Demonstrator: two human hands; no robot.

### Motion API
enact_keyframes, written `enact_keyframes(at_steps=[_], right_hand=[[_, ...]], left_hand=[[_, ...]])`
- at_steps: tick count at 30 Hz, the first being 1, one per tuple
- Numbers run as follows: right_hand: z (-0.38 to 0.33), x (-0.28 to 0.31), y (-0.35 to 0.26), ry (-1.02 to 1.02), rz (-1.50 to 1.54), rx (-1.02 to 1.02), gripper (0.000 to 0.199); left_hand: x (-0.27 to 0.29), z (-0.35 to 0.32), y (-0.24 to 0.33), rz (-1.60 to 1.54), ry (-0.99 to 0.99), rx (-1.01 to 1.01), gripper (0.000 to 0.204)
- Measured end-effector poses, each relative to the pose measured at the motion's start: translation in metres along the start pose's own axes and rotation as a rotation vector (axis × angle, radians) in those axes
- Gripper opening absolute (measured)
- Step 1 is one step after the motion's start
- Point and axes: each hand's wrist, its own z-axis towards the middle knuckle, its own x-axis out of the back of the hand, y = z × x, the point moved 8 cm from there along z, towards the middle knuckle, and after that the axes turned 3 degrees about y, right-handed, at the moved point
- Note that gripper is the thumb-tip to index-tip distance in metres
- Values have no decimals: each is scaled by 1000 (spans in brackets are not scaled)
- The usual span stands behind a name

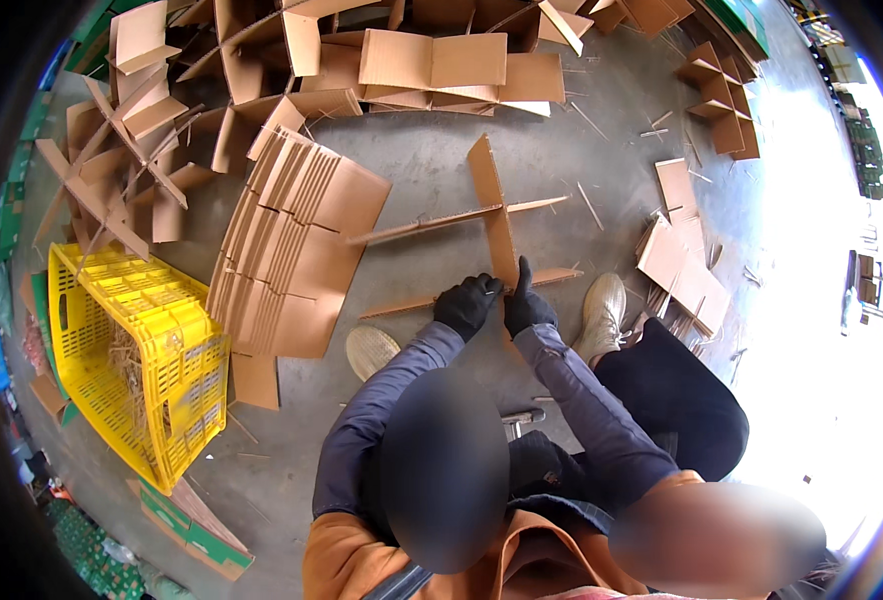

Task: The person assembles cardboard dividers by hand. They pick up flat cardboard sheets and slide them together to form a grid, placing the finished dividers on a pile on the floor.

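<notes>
A cardboard divider (pixel 491 190) of slotted strips stands on edge on the floor between my feet. One long strip runs away from me, and two cross strips meet it, the farther one (pixel 426 226) and the nearer one (pixel 401 306). Where the nearer strip joins the long one, my black-gloved left hand (pixel 466 305) is closed on the cardboard. Beside it, my gloved right hand (pixel 529 308) wraps round the divider with its thumb pointing up along the long strip. My palms hide part of the joint.
To the left leans a stack of flat cardboard sheets (pixel 296 240), near a yellow plastic crate (pixel 186 350) on its side. Assembled dividers (pixel 431 62) crowd the far side. More cardboard pieces (pixel 686 270) lie by my right shoe (pixel 601 310). Scraps litter the grey floor (pixel 411 150).
</notes>
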Motion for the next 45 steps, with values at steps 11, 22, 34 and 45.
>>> enact_keyframes(at_steps=[11, 22, 34, 45], right_hand=[[22, -7, 36, -10, -103, -58, 83], [-21, 130, -31, 374, 309, 101, 52], [12, 138, -52, 399, 642, 410, 34], [29, 88, -117, 168, 49, 254, 37]], left_hand=[[162, -106, -206, 272, 818, 664, 47], [139, -156, -220, -53, 697, 724, 27], [76, -26, -49, 85, 417, 82, 63], [59, -30, -47, 130, 332, 65, 67]])
